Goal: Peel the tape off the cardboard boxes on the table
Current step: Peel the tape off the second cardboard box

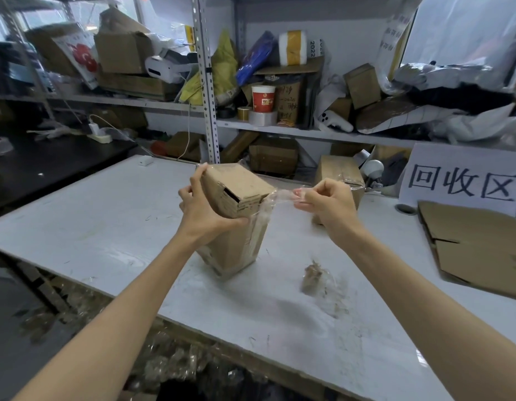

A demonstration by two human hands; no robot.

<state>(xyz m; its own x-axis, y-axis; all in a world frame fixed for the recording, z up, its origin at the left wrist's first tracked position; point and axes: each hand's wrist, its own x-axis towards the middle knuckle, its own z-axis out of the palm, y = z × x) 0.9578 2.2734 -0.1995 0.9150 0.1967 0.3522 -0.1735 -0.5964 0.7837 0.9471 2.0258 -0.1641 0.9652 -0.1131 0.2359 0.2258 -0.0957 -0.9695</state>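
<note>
A small brown cardboard box stands tilted on one corner on the white table. My left hand grips its upper left side, thumb along the front edge. A strip of clear tape stretches from the box's right corner to my right hand, which pinches the tape's free end. More clear tape still clings down the box's right edge. A second taped cardboard box sits behind my right hand, partly hidden by it.
A crumpled wad of peeled tape lies on the table to the right of the box. Flattened cardboard lies at the right edge below a paper sign. Cluttered metal shelves stand behind. Tape scraps litter the floor below.
</note>
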